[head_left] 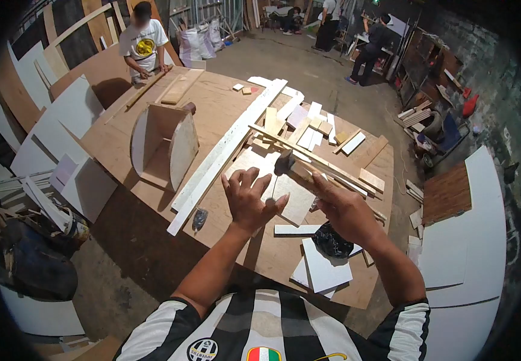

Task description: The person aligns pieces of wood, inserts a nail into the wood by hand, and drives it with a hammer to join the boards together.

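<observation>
My right hand (347,213) is closed round the wooden handle of a hammer (285,162), its dark head pointing up and to the left over the table. My left hand (249,201) hovers near the hammer head with fingers spread and thumb apart; I see nothing held in it. Beneath both hands lies a pale flat board (296,207). Thin wooden strips (332,162) run diagonally just beyond the hammer. A black plastic bag (332,242) sits below my right wrist, beside white panel pieces (326,268).
Long white-faced boards (230,150) cross the plywood table (218,90). Left of them stands a curved-sided wooden box (164,147). Wood offcuts (314,123) crowd the far right. Another person (146,45) stands at the far left corner; large panels (465,222) lean at the right.
</observation>
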`<state>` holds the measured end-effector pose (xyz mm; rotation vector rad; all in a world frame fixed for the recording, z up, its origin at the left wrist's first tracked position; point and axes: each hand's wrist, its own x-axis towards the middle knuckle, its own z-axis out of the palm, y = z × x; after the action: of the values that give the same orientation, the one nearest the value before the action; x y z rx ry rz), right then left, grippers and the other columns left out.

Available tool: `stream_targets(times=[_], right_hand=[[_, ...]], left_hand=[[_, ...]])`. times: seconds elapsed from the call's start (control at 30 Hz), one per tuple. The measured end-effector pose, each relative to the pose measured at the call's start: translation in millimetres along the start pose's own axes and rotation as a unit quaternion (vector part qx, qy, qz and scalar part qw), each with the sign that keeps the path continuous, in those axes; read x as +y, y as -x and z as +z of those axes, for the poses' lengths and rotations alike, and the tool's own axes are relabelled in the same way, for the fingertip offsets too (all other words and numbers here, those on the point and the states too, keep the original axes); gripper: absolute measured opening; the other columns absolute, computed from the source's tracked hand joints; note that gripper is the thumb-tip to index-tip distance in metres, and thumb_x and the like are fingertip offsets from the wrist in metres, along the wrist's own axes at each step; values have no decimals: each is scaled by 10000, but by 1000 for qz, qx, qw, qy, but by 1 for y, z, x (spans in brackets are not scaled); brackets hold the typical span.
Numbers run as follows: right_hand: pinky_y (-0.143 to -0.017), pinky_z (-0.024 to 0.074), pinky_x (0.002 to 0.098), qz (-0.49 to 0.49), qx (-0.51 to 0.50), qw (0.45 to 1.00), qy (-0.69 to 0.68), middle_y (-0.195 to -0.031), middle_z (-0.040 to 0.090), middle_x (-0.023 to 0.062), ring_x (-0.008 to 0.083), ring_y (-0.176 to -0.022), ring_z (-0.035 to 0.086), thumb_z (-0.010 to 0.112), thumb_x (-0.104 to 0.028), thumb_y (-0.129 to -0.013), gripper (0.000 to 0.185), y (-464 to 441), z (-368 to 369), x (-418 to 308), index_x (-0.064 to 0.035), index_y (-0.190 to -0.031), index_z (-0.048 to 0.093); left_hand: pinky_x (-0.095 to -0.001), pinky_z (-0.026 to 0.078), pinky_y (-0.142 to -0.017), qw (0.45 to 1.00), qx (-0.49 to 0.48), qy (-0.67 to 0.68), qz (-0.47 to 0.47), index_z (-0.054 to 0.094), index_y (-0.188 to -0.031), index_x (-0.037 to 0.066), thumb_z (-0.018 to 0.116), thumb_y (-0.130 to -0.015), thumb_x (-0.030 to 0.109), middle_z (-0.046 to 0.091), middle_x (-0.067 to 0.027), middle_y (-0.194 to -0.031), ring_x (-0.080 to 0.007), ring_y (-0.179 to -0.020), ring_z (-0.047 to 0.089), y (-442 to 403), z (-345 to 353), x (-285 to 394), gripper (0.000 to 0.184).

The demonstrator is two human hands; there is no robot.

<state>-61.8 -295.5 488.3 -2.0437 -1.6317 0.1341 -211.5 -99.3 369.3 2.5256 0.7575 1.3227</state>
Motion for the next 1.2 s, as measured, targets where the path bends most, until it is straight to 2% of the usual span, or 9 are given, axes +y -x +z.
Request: stream_targets(times=[0.13,0.27,0.37,0.53,0.57,0.63,0.97,1.03,1.2], right_hand=[[-710,566,477,-32,103,993,-48,-928,711,187,376,-802,721,691,-150,-965,699,-1,-1,-1,-287,-1594,419],[-704,566,490,29,-2,999,14,-920,712,186,376,-805,721,690,-157,-967,692,8,13,-1,-284,-1592,421],[-707,573,485,17,5,1000,9,-930,716,183,373,-808,723,693,-151,-966,694,5,5,1,-262,-1594,419],[-757,571,487,-43,145,986,-71,-992,728,204,387,-875,732,683,-113,-966,695,4,-3,-10,-219,-1597,412],[-757,571,487,-43,145,986,-70,-992,728,204,387,-875,732,683,-113,-966,695,4,2,-7,-219,-1597,412],[-753,571,483,50,-13,998,-20,-1001,726,216,391,-878,731,680,-120,-971,684,10,12,-1,-230,-1594,419],[-733,559,487,-8,125,991,-47,-959,716,212,386,-831,728,676,-146,-986,683,5,-1,-13,-226,-1605,398],[-741,557,496,74,-13,997,-11,-960,715,217,395,-832,726,664,-150,-992,677,12,18,-7,-219,-1608,392],[-749,564,493,30,38,998,-27,-975,716,222,416,-860,719,661,-141,-988,671,10,10,-12,-218,-1601,403]], left_hand=[[-644,202,-1136,1000,-1,-11,-4,794,-1015,115,766,-723,625,643,-104,-1201,-336,-1198,494,0,0,2,588],[-639,194,-1147,1000,-6,3,-7,798,-1034,119,785,-716,613,634,-106,-1219,-337,-1212,482,2,-1,1,587],[-634,188,-1152,1000,-11,6,-10,800,-1045,121,779,-716,630,628,-110,-1229,-339,-1224,475,3,1,0,606],[-633,191,-1147,1000,-11,-11,-9,799,-1047,121,742,-734,662,634,-112,-1226,-339,-1229,475,2,1,2,627],[-633,192,-1147,1000,-12,-7,-8,798,-1048,122,743,-735,661,635,-112,-1228,-339,-1231,475,3,1,2,625],[-632,190,-1149,1000,-9,-1,-5,797,-1056,126,766,-730,636,633,-107,-1234,-336,-1236,472,5,1,2,606],[-616,179,-1162,1000,-11,-8,-7,793,-1050,136,764,-741,638,637,-107,-1227,-335,-1229,475,2,-1,3,590],[-614,181,-1163,1000,-9,-5,-6,792,-1053,138,775,-736,621,633,-105,-1233,-334,-1233,474,3,0,1,578],[-611,179,-1166,1000,-6,-11,-5,790,-1054,138,780,-737,606,629,-104,-1244,-337,-1238,475,4,0,1,565]])
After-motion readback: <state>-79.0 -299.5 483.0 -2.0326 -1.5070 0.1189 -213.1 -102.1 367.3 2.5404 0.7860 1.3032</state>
